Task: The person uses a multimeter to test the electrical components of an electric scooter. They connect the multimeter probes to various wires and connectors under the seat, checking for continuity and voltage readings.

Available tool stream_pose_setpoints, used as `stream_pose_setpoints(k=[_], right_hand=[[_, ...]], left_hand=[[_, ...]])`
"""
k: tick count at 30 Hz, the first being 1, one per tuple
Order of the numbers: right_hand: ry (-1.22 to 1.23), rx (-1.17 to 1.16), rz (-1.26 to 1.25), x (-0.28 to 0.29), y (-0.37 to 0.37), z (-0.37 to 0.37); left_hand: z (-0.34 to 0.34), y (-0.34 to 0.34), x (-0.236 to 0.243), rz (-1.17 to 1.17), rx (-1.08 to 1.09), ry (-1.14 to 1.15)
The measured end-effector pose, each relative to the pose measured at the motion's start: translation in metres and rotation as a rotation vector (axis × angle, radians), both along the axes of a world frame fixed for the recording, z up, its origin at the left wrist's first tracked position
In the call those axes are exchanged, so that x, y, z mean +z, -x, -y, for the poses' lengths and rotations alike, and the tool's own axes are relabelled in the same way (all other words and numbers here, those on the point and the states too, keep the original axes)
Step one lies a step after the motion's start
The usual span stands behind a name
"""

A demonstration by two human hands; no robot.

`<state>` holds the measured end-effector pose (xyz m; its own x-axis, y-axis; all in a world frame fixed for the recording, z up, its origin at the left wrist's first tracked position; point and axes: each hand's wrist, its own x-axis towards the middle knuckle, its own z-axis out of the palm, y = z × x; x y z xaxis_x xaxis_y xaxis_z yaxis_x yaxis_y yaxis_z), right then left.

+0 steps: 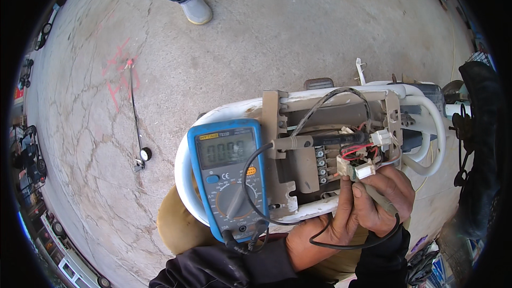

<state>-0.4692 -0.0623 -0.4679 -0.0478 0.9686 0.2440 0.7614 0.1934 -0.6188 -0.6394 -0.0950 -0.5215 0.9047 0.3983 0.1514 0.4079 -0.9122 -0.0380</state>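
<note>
My left hand (pixel 325 229) reaches up from below, fingers closed at a pale connector (pixel 346 165) with wires; their tips are partly hidden. Beside it my right hand (pixel 389 197) grips a grey test probe (pixel 380 194), close to a white plug (pixel 365 169). A blue multimeter (pixel 229 181) leans on the left of an opened white tubular frame (pixel 184 162) with a tan housing (pixel 301 170). Inside are a screw terminal strip (pixel 321 165), red wires and another white plug (pixel 382 137). A second probe (pixel 298 142) lies across the housing, its black lead looping over the meter.
Another person's legs and shoes (pixel 196 9) stand at the top on cracked concrete (pixel 90 117). A gauge with a hose (pixel 145 154) lies at left. A black padded item (pixel 477 144) is at the right. Vehicles (pixel 34 154) line the left rim.
</note>
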Motion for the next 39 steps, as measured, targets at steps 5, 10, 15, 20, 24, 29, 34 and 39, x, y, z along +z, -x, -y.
stream_pose_setpoints(k=[5,10,15,20,24,29,34,39], right_hand=[[-0.013,0.002,-0.002,0.000,0.000,-0.002],[0.011,0.002,-0.024,0.001,0.001,-0.002],[0.030,0.001,-0.041,0.001,0.001,-0.002],[0.031,-0.005,-0.048,0.001,0.001,-0.002],[0.044,0.003,-0.033,0.002,0.001,-0.001],[0.047,-0.003,-0.050,0.002,0.001,-0.002],[0.037,0.001,-0.035,0.002,0.002,-0.002],[0.029,-0.002,-0.030,0.001,0.002,-0.002]], left_hand=[[-0.001,-0.001,0.001,-0.019,0.006,-0.022],[-0.003,0.002,0.012,0.023,0.077,0.169],[-0.003,0.002,0.013,-0.055,0.032,0.112],[-0.008,0.001,0.015,-0.065,0.048,0.091],[-0.012,0.007,0.027,0.048,0.136,0.271],[-0.015,0.005,0.024,-0.024,0.065,0.178],[-0.013,0.005,0.020,-0.072,0.019,0.086],[-0.010,0.003,0.013,-0.070,-0.024,0.023]])
